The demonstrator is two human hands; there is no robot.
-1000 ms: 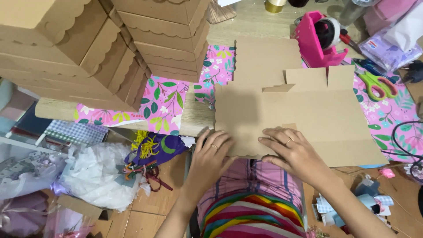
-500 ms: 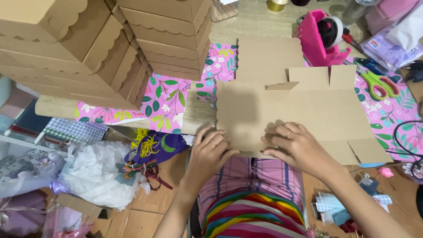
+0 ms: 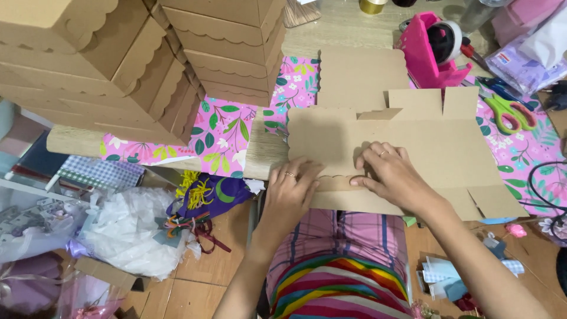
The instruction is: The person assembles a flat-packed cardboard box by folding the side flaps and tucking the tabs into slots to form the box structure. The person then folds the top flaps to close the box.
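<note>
A flat, unfolded brown cardboard box blank (image 3: 407,142) lies across the near edge of a wooden table (image 3: 266,153), its nearest flap hanging just past the edge over the person's lap. Both hands press on that near part of the sheet, along a scalloped flap edge. The left hand (image 3: 290,188) lies flat, fingers together and extended, a ring on 1 finger, pinning the lower left portion of the blank. The right hand (image 3: 391,172), also ringed, rests just beside it, fingers curled down and fingertips pushing into the card; neither hand closes around anything.

Beyond the hands, the blank's upper flaps reach toward a pink tape dispenser (image 3: 434,50) standing on the table. To the right of the right hand, well apart, green-handled scissors (image 3: 512,112) lie on pink floral wrapping paper (image 3: 221,133), which also shows to the left of the left hand beneath the sheet. Farther left and up from the grip, 2 tall stacks of assembled brown boxes (image 3: 112,59) with scalloped lids stand on the table. Below and left of the left hand, on the floor, sit white crumpled plastic (image 3: 127,227) and a purple bundle with yellow trim (image 3: 209,198). The person's pink plaid and rainbow-striped clothing (image 3: 339,266) fills the space under the hands.
</note>
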